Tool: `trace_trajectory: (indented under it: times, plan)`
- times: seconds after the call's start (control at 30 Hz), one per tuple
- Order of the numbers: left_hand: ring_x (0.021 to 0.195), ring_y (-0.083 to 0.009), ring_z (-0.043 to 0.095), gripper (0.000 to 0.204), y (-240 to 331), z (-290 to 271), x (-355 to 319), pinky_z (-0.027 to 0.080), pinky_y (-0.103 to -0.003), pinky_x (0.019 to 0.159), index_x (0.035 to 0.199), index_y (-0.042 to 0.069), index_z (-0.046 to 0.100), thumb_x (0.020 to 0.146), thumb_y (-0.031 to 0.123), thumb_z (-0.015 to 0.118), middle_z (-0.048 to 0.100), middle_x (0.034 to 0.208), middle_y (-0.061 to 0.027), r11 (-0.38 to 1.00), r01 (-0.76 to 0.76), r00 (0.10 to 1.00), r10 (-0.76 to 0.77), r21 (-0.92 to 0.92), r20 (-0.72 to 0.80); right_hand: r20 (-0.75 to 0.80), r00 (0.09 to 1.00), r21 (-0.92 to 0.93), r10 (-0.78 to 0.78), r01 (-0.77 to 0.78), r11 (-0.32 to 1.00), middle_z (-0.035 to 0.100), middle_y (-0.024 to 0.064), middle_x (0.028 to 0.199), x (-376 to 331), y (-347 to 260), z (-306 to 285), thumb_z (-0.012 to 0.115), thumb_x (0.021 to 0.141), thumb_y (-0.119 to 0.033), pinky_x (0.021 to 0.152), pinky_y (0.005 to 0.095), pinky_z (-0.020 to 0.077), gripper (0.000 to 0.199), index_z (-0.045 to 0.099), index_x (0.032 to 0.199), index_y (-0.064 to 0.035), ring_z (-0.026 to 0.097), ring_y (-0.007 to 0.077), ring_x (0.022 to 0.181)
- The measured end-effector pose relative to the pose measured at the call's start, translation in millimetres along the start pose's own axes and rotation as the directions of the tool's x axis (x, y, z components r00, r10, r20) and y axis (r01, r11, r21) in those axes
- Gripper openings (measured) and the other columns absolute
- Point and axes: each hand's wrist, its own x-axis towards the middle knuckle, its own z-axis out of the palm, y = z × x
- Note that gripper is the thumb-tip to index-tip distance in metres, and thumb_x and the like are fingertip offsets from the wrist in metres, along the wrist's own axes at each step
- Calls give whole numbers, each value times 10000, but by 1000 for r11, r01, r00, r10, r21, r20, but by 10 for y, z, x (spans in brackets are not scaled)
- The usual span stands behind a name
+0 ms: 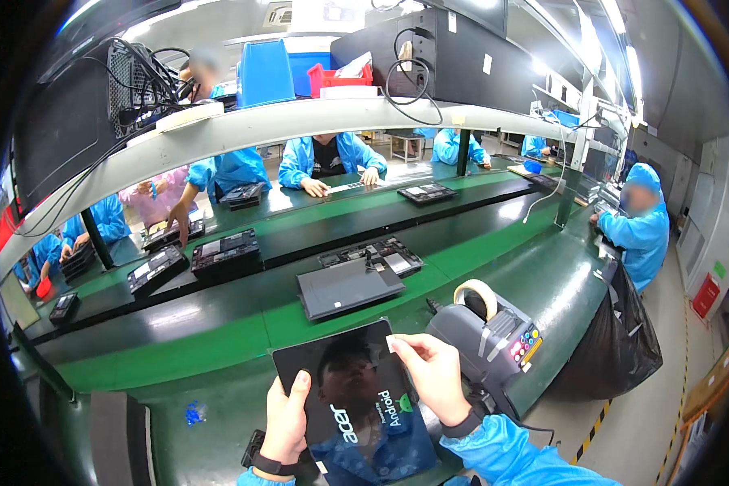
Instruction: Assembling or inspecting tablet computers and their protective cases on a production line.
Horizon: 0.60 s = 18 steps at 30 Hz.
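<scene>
My left hand [285, 423] grips the left edge of a black tablet [352, 385], thumb on the front and fingers behind. The tablet is tilted toward me; its glossy screen is lit with a start-up logo and carries reflections. At its upper right corner my right hand [433, 374] pinches a small white piece of tape or film [392, 344] between thumb and fingertips. The piece is at the tablet's edge; how much of it sticks there I cannot tell. Just right of my right hand stands a grey tape dispenser [494, 344] with a tape roll [476, 298] on top.
A dark grey flat panel [348, 287] lies beyond the tablet, against opened devices [397, 256] on the green bench [178, 360]. Grey foam [120, 437] stands at left. An overhead shelf [243, 125] crosses the bench. Co-workers in blue sit opposite; a black bag [611, 340] hangs right.
</scene>
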Motion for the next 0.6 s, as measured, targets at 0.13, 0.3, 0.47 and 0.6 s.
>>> trace_trajectory:
  times: [0.13, 0.3, 0.47, 0.6]
  plan:
    - [977, -175, 588, 379, -46, -25, 27, 490, -319, 858, 1213, -20, 505, 944, 236, 578, 600, 1126, -104, 995, -61, 996, 66, 79, -59, 217, 955, 103, 201, -227, 968, 677, 31, 858, 149, 91, -7, 612, 924, -181, 706, 205, 465, 247, 667, 1026, 37, 583, 64, 760]
    - [987, -179, 587, 373, -30, -134, 54, 486, -318, 863, 1216, -13, 506, 950, 240, 566, 598, 1143, -97, 999, -38, 991, 41, 20, -125, 450, 851, 62, 270, -331, 942, 659, 20, 882, 193, 119, 15, 492, 987, -330, 740, 233, 451, 403, 655, 1048, 34, 565, 59, 778]
    - [1004, -239, 597, 368, 284, -554, 396, 476, -387, 904, 1165, 30, 562, 979, 339, 487, 608, 1154, -91, 929, -151, 950, 42, -338, -309, 190, 950, 143, 249, -277, 950, 668, 107, 739, 218, 382, -47, 371, 1012, -376, 654, 282, 487, 553, 673, 822, 46, 619, 156, 657]
    - [1084, -263, 570, 447, 243, -2005, 963, 439, -440, 969, 1197, 77, 575, 988, 434, 406, 604, 1195, -72, 901, -267, 827, 32, -343, -561, 50, 971, 206, 236, -241, 949, 630, 86, 656, 221, 613, -71, 377, 1015, -326, 581, 269, 460, 528, 634, 708, 18, 580, 143, 570]
